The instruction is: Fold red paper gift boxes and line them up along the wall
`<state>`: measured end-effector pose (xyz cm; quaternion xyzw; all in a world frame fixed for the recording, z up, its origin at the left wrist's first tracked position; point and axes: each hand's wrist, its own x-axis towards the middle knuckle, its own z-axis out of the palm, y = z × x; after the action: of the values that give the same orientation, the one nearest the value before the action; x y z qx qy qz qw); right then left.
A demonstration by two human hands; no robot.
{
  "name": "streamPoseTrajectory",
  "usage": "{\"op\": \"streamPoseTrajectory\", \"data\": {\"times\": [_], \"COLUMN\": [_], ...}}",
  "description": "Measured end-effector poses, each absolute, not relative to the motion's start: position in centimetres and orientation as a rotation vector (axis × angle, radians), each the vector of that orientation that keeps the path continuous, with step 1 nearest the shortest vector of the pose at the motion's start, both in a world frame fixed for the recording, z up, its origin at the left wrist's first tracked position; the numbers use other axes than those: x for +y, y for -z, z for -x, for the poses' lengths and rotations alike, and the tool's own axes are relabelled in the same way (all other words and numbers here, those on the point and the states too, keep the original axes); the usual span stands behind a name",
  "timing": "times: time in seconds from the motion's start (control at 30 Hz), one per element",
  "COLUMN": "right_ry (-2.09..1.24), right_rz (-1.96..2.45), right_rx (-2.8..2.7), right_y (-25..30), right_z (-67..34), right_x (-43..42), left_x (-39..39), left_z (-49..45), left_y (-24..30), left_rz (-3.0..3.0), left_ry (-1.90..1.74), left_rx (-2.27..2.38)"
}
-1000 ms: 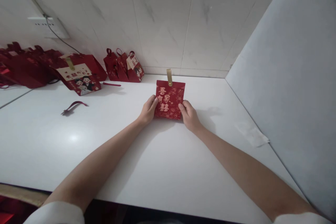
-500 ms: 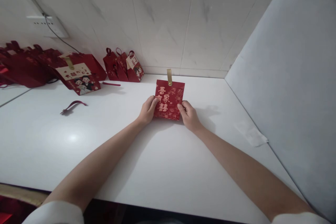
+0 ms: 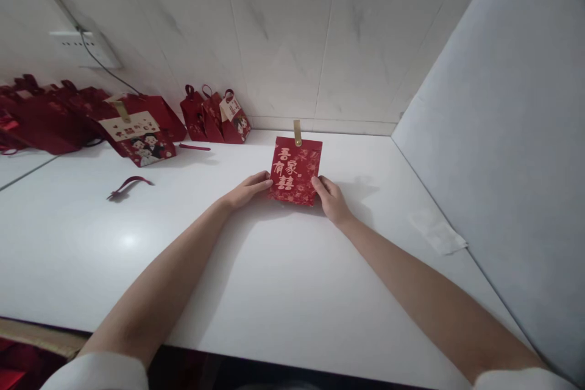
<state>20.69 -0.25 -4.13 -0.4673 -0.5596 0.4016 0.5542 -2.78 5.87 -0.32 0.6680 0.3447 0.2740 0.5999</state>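
A red gift box [image 3: 296, 172] with pale Chinese characters, a floral print and a gold strap [image 3: 298, 133] at its top is in the middle of the white table, its printed face toward me. My left hand [image 3: 249, 189] is at its left edge, thumb along the lower side and fingers partly hidden behind. On the opposite edge my right hand [image 3: 332, 198] grips the box, thumb on the front face and fingers round the side. The back and underside of the box are hidden.
Several red gift boxes [image 3: 137, 134] stand at the back left, three small ones [image 3: 214, 116] against the tiled wall. Loose red straps [image 3: 130, 183] lie on the table [image 3: 292, 292]. A white panel [image 3: 516, 152] rises on the right, with a whitish piece [image 3: 441, 234] at its foot.
My left hand has slid back toward the box's left edge, uncovering more of the lettering, and its fingers have straightened. The box has shifted very slightly; my right hand stays at its side.
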Motion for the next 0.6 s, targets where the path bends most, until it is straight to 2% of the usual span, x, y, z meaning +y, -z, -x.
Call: {"op": "streamPoseTrajectory", "data": {"times": [0.17, 0.6], "right_ry": [-1.159, -1.047], "right_rz": [0.889, 0.964], "right_rx": [-1.435, -1.502], "right_y": [3.77, 4.05], "right_z": [-20.98, -21.18], "right_x": [-0.31, -0.11], "left_x": [5.88, 5.85], "left_z": [2.32, 1.97], "left_y": [0.65, 0.78], "left_rz": [-1.483, -1.596], "left_ry": [-0.757, -0.712], "left_rx": [0.874, 0.878]}}
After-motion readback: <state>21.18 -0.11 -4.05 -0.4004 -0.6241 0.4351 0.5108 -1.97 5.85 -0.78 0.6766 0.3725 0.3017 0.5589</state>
